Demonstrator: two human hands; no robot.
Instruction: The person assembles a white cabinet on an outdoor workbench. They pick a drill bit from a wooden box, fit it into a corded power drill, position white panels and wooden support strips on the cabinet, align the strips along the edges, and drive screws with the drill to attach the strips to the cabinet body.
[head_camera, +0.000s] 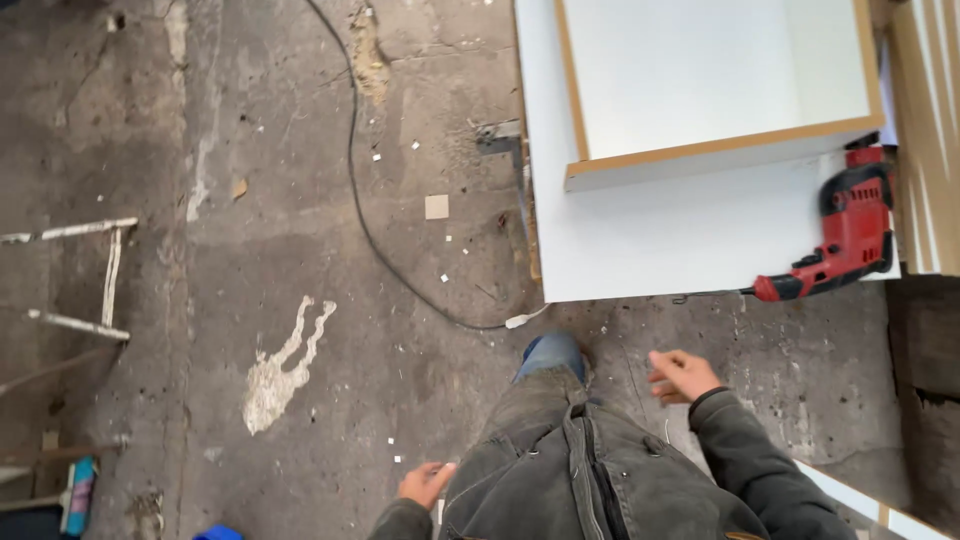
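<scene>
Standing on a stained concrete floor (300, 200), the person looks straight down past a dark grey jacket (590, 470) and one blue-jeaned knee (553, 352). Both hands are empty. The right hand (680, 376) is raised in front of the body, fingers loosely curled and slightly motion-blurred, closed on nothing. The left hand (425, 483) hangs low beside the jacket hem, fingers half folded, also holding nothing.

Nearest to the right hand is a red power drill (850, 235). It lies on its side on a flat white panel (650, 240), near the panel's lower right corner, with its chuck end pointing toward the panel's front edge. It is well apart from the hand.

Handling judgement: the drill looks rigid and fairly heavy, with the weight toward the motor body; the black pistol handle is the natural place to grasp it, not the chuck. The casing looks moulded and not slippery.

On the same panel, further back, sits a white cabinet box (715, 85) with raw wood-coloured edges, open side up. It is probably stiff but awkward to lift, and its exposed edges could chip.

A black cable (360, 190) trails across the floor and ends in a white tip (520, 320) just beside the panel's front left corner. White metal bars (80, 275) stand at far left. Small white chips are scattered over the concrete.
</scene>
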